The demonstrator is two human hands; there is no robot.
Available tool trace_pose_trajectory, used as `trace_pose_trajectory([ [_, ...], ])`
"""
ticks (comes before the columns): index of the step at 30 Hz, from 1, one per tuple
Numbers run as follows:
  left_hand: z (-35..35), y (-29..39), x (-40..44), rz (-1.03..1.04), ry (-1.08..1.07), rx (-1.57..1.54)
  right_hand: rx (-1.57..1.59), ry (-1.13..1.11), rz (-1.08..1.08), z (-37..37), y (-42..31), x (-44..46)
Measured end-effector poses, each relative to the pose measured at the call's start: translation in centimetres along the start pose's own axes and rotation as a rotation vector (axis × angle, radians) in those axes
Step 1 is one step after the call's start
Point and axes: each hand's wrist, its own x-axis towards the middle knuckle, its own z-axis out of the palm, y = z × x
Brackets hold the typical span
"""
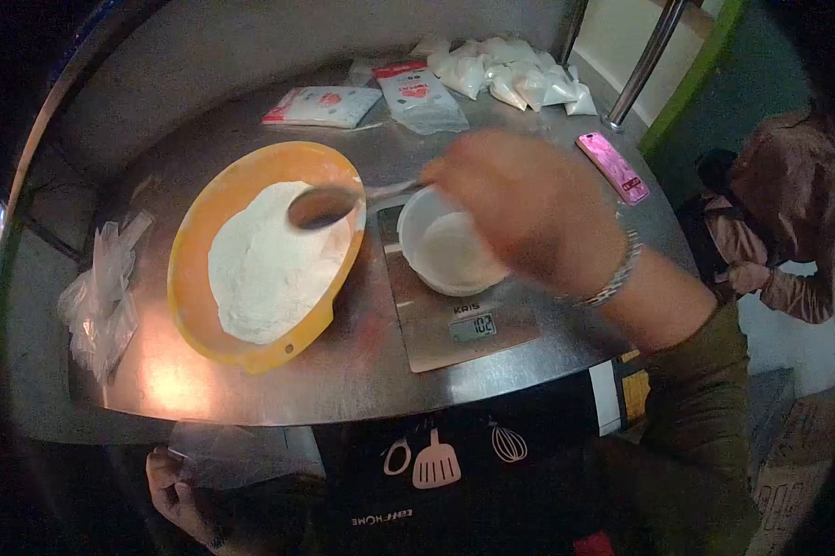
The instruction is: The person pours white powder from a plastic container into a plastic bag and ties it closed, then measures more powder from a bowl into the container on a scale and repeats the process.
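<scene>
My right hand, blurred by motion, is closed on the handle of a metal spoon. The spoon's bowl hangs over white powder in an orange basin. Below the hand, a white plastic tub with some powder inside rests on a KRIS kitchen scale, whose display reads 102. Part of the tub is hidden by my hand. At the lower left, below the table edge, my left hand has its fingers closed on a clear plastic bag.
Filled powder bags are heaped at the back of the metal table. Two printed packets lie beside them. A pink phone is at the right, crumpled plastic bags at the left. Another person is at the far right.
</scene>
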Motion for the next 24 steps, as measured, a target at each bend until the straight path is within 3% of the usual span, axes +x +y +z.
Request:
trace_pose_trajectory([
  [4,-1.5,-1.9,-0.3,0.032,0.015,-0.01,-0.054,-0.015,0.238,-3.0,2.9,-2.8],
  [6,-1.4,-1.9,-0.1,-0.003,0.021,-0.021,-0.168,-0.176,0.338,-3.8,3.0,-4.1],
  [10,-0.7,-1.5,0.3,-0.028,0.006,-0.022,-0.187,-0.301,0.282,-3.5,1.9,-4.8],
  [13,-0.1,-0.8,0.7,0.015,-0.091,-0.022,-0.12,-0.367,0.264,-3.2,1.9,-4.6],
  [16,-0.1,-0.4,0.7,0.039,-0.093,-0.037,-0.025,-0.429,0.385,-3.4,2.5,-4.3],
  [18,-0.5,-0.3,0.5,-0.047,-0.119,-0.083,0.111,-0.551,0.584,-3.9,3.0,-3.9],
  [21,0.1,-0.2,-0.1,-0.014,0.026,-0.057,0.346,-0.562,0.731,-3.6,4.7,-4.5],
  [24,-0.3,-0.5,-0.3,-0.033,-0.001,-0.075,0.383,-0.5,0.782,-3.6,5.6,-5.1],
])
